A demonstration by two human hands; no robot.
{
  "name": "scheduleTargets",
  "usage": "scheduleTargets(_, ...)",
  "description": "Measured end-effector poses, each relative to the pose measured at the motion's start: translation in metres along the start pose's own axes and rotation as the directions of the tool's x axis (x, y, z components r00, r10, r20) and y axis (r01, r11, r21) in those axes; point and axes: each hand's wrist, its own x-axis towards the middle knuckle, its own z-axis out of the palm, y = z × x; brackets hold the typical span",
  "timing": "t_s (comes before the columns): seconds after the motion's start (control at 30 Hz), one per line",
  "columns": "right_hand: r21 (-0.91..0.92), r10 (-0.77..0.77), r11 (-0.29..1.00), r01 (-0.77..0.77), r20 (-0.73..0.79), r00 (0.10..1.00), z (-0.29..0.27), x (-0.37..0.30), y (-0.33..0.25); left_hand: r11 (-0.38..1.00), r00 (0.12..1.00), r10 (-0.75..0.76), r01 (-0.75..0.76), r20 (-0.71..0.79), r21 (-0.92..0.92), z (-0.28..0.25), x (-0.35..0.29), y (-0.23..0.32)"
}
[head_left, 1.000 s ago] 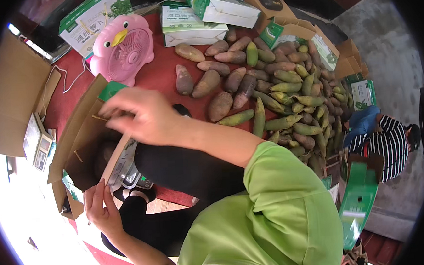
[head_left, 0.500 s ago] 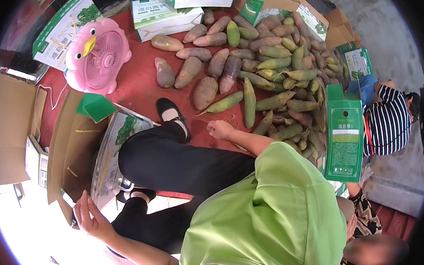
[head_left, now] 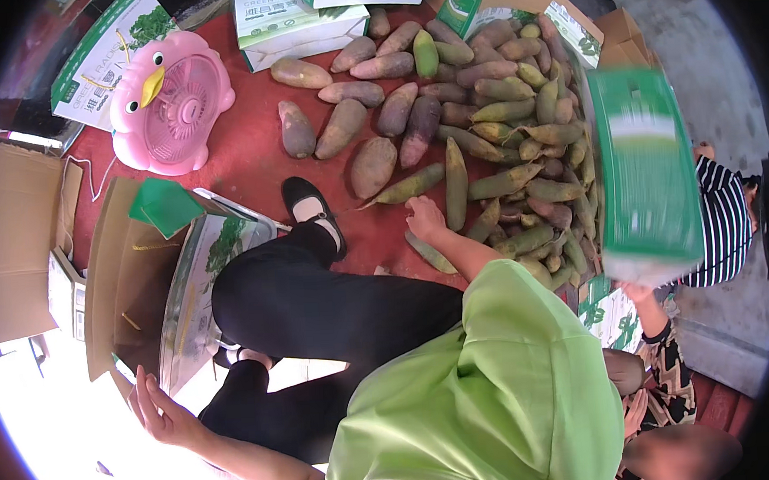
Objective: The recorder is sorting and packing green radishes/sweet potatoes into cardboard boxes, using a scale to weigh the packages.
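My left hand hovers at the lower left, fingers apart and empty, just beside an open carton. Stretched over the red cloth, my right hand has its fingers loosely extended. Its fingertips are close to a long green radish; whether they touch it I cannot tell. An upright-lying green radish is just right of that hand. Another radish shows partly beneath my right forearm. Behind them spreads a big heap of green and purplish radishes.
A pink duck-shaped fan stands at the far left. White-and-green boxes are stacked at the back. On the right, another person's hand is at a green box; someone in a striped shirt is beyond it. My shoe rests on the cloth.
My right hand has moved right and farther away, toward the radishes. My left hand has dropped slightly, its fingers more spread. The green box at the right was lifted and turned, now blurred.
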Motion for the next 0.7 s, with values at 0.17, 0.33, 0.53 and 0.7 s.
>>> scheduleTargets(0.17, -0.236, -0.091, 0.97, 0.066, -0.093, 0.992, -0.02, 0.024, -0.03, 0.999, 1.0, -0.004, 0.004, 0.001, 0.036, -0.003, -0.001, 0.0)
scheduleTargets(0.33, -0.534, -0.143, 0.831, 0.154, 0.061, 0.988, -0.005, 0.05, -0.035, 1.0, 1.0, -0.009, 0.009, -0.001, -0.004, 0.002, 0.002, 0.005)
scheduleTargets(0.53, -0.663, -0.237, 0.692, 0.285, 0.164, 0.958, 0.0, 0.046, -0.041, 1.0, 1.0, -0.004, 0.004, 0.028, -0.015, 0.001, 0.001, 0.001)
scheduleTargets(0.7, -0.706, -0.355, 0.566, 0.425, 0.257, 0.899, 0.022, 0.041, -0.029, 1.0, 0.999, 0.009, -0.009, 0.048, 0.003, 0.0, 0.002, 0.004)
